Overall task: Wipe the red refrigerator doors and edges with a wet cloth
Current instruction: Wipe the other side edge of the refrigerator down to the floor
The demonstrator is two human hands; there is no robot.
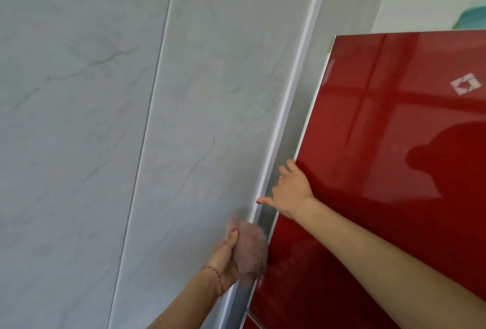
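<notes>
A bare right forearm crosses the lower right corner, closest to the lens, and leads up to the right hand (pixel 290 191), which lies against the left edge of the glossy red refrigerator door (pixel 394 170). Its fingers curl around that edge out of sight while the thumb, tipped with red polish, sticks out to the left; a thin ring shows on one finger. The hand grips the door edge and holds nothing else.

Lower and further left, the left hand (pixel 227 260) is closed around a bunched, fuzzy pink cloth (pixel 249 249). A thin red string bracelet circles that wrist. The cloth is pressed at the door's left edge, just below the right hand, where the red panel meets the grey metallic side of the refrigerator (pixel 292 123).

The door's shiny face reflects a window frame and the dark outline of the person. A small white square logo (pixel 464 87) sits near its upper right part. At the bottom, a narrow seam separates this door from a second red panel beneath it.

A white vertical trim strip (pixel 302 65) runs beside the refrigerator's grey side, and to the left of it spreads a wall of pale grey marble-patterned tiles (pixel 92 118)
</notes>
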